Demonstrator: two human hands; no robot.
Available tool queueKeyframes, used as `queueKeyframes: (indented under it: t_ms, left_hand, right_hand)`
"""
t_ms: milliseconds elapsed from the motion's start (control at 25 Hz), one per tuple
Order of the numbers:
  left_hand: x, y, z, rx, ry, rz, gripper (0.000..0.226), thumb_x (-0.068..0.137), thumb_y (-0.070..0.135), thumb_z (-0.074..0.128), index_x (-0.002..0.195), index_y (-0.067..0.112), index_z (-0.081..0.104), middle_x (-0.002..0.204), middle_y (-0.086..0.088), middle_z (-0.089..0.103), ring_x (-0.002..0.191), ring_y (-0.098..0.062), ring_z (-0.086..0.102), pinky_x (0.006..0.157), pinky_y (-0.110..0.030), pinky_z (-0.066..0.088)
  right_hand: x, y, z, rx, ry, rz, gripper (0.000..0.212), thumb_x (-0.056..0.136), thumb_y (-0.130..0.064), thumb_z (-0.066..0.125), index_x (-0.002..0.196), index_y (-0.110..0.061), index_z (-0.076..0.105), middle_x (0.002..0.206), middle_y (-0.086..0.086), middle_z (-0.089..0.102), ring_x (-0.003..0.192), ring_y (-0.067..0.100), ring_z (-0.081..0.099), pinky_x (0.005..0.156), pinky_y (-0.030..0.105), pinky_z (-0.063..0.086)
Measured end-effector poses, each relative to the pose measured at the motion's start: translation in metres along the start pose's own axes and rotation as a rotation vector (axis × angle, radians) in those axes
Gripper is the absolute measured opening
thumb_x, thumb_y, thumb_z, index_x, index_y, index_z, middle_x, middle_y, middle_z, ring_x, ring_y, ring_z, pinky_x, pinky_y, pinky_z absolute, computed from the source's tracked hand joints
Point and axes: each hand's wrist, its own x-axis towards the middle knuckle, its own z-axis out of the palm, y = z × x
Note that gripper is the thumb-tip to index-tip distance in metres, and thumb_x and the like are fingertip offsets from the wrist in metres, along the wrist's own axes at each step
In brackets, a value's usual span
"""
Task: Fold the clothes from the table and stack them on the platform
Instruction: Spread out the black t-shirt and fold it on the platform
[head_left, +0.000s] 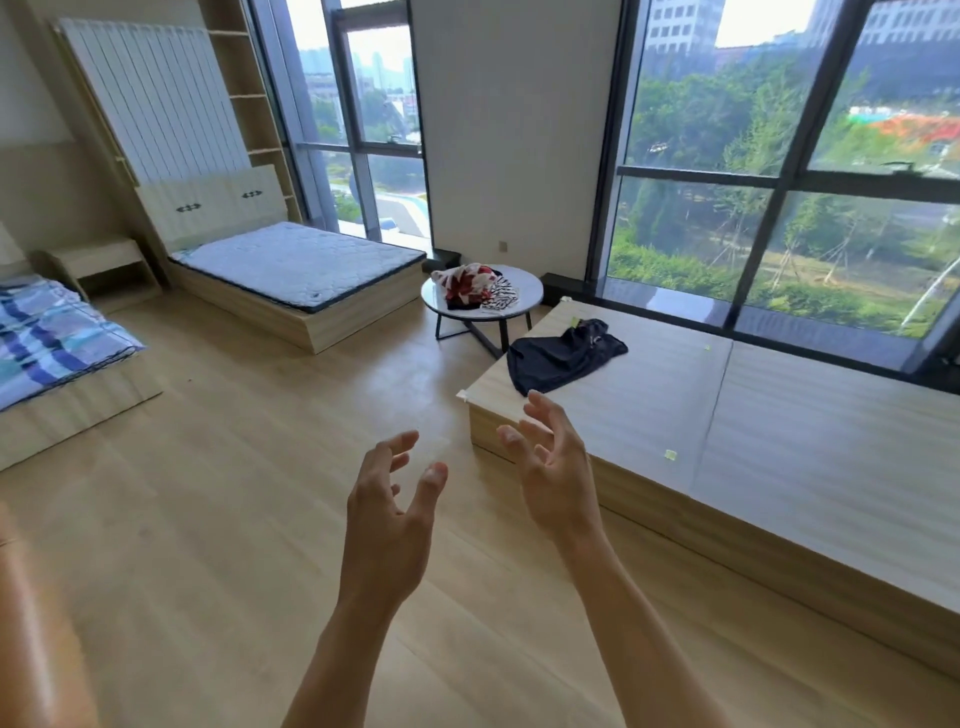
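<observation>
Both hands, left hand (387, 525) and right hand (553, 475), hover empty (fingers spread) near the platform (779, 441) bearing a dark garment (561, 358).

Single head-worn wide-angle view, standing height, facing forward and down across the wood floor (218, 519), both hands (389, 519) close in the lower centre, round bench (530, 291) and platform (779, 441) farther off toward the windows (779, 156)

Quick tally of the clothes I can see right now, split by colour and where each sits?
Red-and-white floral garment, on the round table: 1
Black-and-white striped garment, on the round table: 1
Dark navy garment, unfolded on the platform: 1
Total: 3. More could be hidden in the table pile.
</observation>
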Motion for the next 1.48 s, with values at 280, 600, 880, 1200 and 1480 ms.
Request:
queueKeyframes:
  t_ms: [280,600,880,1200,1480]
  left_hand:
    - [0.201,-0.08,0.012,-0.021,-0.037,-0.009,0.041,0.096,0.039,0.062,0.133,0.024,0.057,0.132,0.01,0.061,0.122,-0.006,0.057,0.105,-0.041,0.048]
    - [0.421,-0.13,0.037,0.006,-0.195,0.023,0.037,0.097,0.033,0.062,0.133,0.025,0.057,0.129,0.014,0.061,0.12,-0.002,0.056,0.096,-0.025,0.047]
    - [0.598,-0.199,0.083,0.065,-0.308,0.042,0.036,0.096,0.038,0.062,0.131,0.031,0.056,0.13,0.02,0.059,0.121,0.001,0.055,0.087,-0.017,0.044]
    - [0.811,-0.243,0.102,0.113,-0.352,0.031,0.036,0.097,0.04,0.062,0.132,0.032,0.057,0.13,0.021,0.06,0.12,0.004,0.056,0.087,-0.016,0.044]
    - [0.994,-0.299,0.149,0.096,-0.474,0.051,0.037,0.097,0.039,0.062,0.132,0.029,0.058,0.128,0.016,0.062,0.12,-0.002,0.058,0.096,-0.024,0.048]
  right_hand:
    - [0.173,0.042,0.111,-0.003,-0.019,0.014,0.061,0.093,-0.04,0.064,0.148,-0.026,0.042,0.145,0.0,0.053,0.129,0.013,0.055,0.104,0.036,0.047]
    - [0.362,0.073,0.198,0.009,0.078,0.105,0.06,0.093,-0.034,0.067,0.147,-0.025,0.043,0.145,0.001,0.053,0.127,0.013,0.055,0.107,0.039,0.048]
    - [0.543,0.135,0.269,0.053,0.121,0.127,0.06,0.094,-0.033,0.066,0.149,-0.025,0.043,0.14,-0.005,0.054,0.127,0.012,0.056,0.107,0.039,0.048]
    - [0.755,0.162,0.361,0.087,0.071,0.161,0.06,0.094,-0.032,0.066,0.149,-0.021,0.043,0.141,-0.002,0.055,0.126,0.013,0.057,0.101,0.029,0.046]
    - [0.903,0.219,0.42,0.026,0.189,0.193,0.057,0.091,-0.04,0.067,0.144,-0.031,0.046,0.136,-0.008,0.057,0.122,0.007,0.059,0.104,0.034,0.048]
